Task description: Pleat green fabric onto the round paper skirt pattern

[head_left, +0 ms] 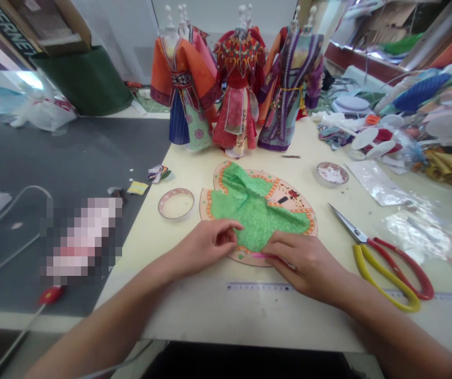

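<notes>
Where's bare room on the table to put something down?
Bare cream tabletop lies between the long flat ruler and near edge, and left of the round tape roll. The far right is crowded with white plastic discs.

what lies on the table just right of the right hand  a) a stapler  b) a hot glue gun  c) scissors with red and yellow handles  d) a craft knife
C: the scissors with red and yellow handles lie on the table just beside the right hand.
</notes>
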Available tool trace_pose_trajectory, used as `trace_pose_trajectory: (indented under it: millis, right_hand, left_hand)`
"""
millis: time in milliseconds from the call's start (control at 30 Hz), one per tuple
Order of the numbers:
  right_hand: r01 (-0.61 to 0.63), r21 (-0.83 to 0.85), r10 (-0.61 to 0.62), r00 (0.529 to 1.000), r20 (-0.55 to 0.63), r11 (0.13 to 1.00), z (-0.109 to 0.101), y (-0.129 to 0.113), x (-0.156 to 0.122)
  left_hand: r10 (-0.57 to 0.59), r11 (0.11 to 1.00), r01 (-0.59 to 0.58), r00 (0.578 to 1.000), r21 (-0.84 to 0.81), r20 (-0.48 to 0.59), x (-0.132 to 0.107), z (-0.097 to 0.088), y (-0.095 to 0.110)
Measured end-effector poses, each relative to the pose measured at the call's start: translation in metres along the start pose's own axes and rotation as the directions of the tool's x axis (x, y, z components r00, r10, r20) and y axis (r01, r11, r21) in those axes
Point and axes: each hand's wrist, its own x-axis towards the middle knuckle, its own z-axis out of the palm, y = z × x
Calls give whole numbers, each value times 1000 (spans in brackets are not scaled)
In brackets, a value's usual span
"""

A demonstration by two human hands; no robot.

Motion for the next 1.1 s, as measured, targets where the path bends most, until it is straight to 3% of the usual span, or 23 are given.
trace_pose_trajectory:
  millis: [1100]
  right_hand:
    - [-20, -40, 21, 1000, 18, 999, 9, 2, 2]
  left_hand:
    - [60, 984, -64, 998, 164, 26, 0, 6, -5]
